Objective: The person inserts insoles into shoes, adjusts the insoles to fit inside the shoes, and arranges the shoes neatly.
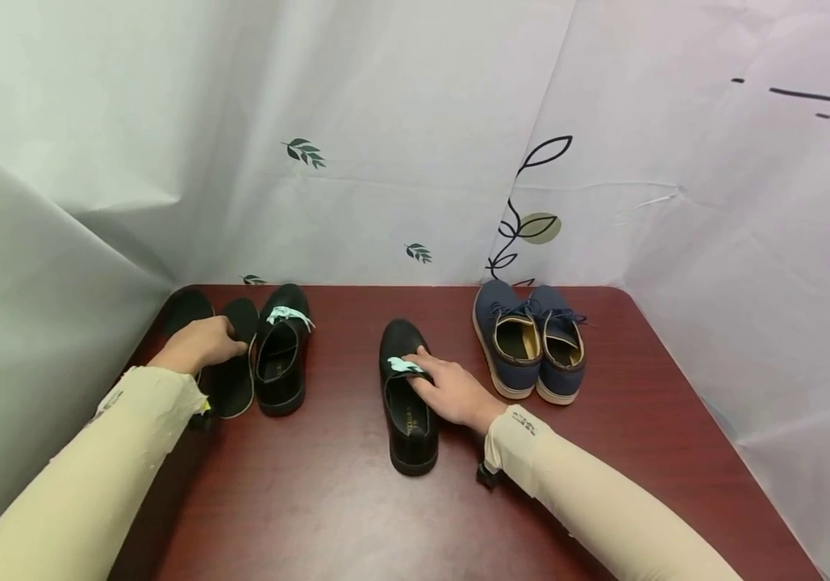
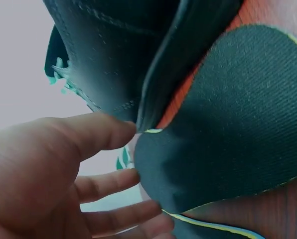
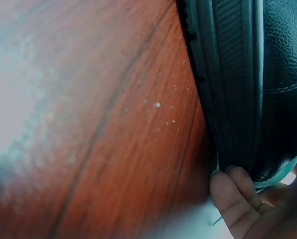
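My left hand [image 1: 200, 345] is at the end of a black insole [image 2: 233, 114] at the back left, thumb and fingers spread about its edges. Beside that thumb stands a black leather shoe [image 1: 280, 379] with mint laces. A second insole [image 1: 185, 307] lies partly under the left hand. Near the middle, my right hand [image 1: 456, 393] grips another black shoe [image 1: 415, 448] by its upper, over the mint laces [image 1: 403, 365]. In the right wrist view, fingertips [image 3: 228, 199] press against this shoe's side near the sole [image 3: 233, 89]; the thumb is not clearly visible there.
A pair of navy shoes [image 1: 505, 323] with tan soles stands side by side at the back right. Everything rests on a reddish-brown table [image 1: 313, 516]. White fabric [image 1: 385, 97] with printed leaves hangs along the back and both sides.
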`<action>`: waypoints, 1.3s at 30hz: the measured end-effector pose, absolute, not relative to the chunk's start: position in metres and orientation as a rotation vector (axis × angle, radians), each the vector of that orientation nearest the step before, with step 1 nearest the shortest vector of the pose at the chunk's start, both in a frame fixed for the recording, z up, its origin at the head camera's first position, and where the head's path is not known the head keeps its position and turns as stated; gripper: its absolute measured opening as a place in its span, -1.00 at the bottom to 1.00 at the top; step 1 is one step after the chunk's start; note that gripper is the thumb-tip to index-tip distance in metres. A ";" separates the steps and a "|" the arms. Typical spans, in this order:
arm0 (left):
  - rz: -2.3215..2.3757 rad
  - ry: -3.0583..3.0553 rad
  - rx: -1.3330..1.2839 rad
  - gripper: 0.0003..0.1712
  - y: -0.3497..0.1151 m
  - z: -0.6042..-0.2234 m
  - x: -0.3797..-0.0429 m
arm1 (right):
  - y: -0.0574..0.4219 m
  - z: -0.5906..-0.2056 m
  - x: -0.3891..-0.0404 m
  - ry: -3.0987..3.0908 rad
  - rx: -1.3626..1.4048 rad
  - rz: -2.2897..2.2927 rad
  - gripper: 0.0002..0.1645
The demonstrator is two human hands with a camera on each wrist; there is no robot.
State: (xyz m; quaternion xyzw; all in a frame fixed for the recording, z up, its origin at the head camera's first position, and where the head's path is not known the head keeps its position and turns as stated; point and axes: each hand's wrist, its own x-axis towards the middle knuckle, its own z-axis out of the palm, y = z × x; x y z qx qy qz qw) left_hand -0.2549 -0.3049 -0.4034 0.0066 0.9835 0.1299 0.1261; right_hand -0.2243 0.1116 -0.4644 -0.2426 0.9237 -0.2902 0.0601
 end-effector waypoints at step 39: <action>0.447 2.871 -0.042 -0.32 -0.300 -0.424 -0.246 | 0.111 -0.463 -0.226 2.735 -0.727 -0.879 -0.43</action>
